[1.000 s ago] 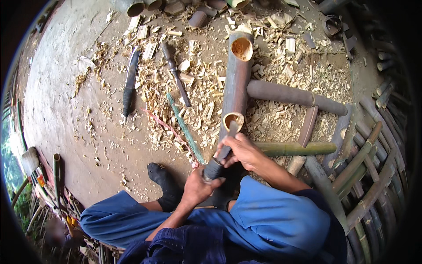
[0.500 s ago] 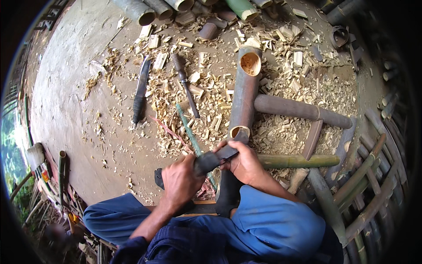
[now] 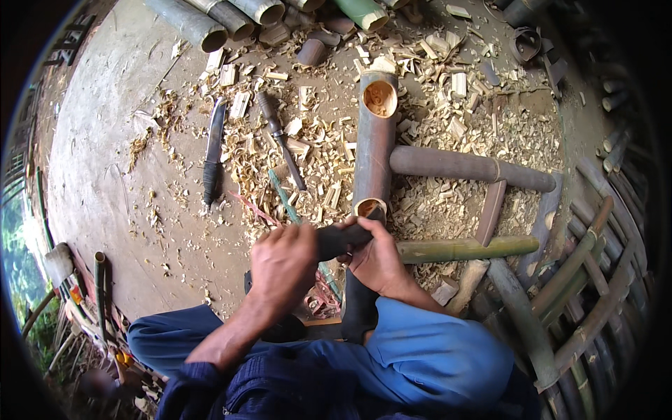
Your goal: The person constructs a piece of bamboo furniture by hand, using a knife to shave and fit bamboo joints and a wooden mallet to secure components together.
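My left hand [image 3: 283,262] is closed round the black wrapped handle of a knife [image 3: 332,242]. My right hand [image 3: 379,257] pinches the knife's blade farther along, its fingers hiding much of the metal. The dark tip leans into the near cut hole of a thick brown bamboo tube [image 3: 373,157], which lies on the ground pointing away from me. At the tube's far end a second, larger hole [image 3: 380,99] shows pale cut walls with shavings inside. A thinner bamboo pole [image 3: 455,161] joins the tube's right side.
A second knife [image 3: 213,150] and a chisel-like tool with a brown handle [image 3: 280,140] lie among pale shavings to the left. A greenish bamboo pole [image 3: 469,249] lies right of my hands. Several cut bamboo tubes [image 3: 196,24] line the far edge. Bamboo frames [image 3: 581,343] crowd the right.
Both hands still hold the knife. My left hand has risen slightly away from me, and the blade has tilted, its tip now in the near hole. The whole view has shifted a little.
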`<state>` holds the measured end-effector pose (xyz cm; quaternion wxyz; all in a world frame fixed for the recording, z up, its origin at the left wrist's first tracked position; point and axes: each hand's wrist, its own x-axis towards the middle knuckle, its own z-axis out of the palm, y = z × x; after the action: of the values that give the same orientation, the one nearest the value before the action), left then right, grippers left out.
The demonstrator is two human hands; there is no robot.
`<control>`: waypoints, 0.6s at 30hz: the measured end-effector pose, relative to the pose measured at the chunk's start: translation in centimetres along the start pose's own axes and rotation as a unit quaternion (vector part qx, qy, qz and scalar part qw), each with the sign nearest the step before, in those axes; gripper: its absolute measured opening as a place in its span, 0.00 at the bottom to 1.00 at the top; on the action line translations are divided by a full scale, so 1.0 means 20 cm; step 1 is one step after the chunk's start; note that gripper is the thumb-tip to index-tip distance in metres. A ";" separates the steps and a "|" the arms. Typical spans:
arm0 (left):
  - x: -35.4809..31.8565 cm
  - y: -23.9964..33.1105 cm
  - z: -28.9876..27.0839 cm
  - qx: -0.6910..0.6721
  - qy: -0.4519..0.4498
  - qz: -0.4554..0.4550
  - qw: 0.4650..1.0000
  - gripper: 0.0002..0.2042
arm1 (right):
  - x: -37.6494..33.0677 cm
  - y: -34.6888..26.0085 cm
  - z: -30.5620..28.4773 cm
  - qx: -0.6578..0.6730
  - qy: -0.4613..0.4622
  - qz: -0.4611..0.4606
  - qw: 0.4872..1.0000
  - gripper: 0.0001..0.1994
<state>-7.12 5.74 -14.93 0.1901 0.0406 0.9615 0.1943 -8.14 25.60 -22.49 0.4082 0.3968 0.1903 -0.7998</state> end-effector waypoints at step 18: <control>0.25 0.12 -0.31 0.218 -0.223 0.147 0.939 0.07 | 0.08 0.07 -0.19 0.076 -0.109 0.051 0.990 0.15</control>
<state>-14.12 6.41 -10.44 0.3550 0.2643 0.8967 -0.0080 -5.71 26.33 -26.10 0.4360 0.3460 0.0628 -0.8284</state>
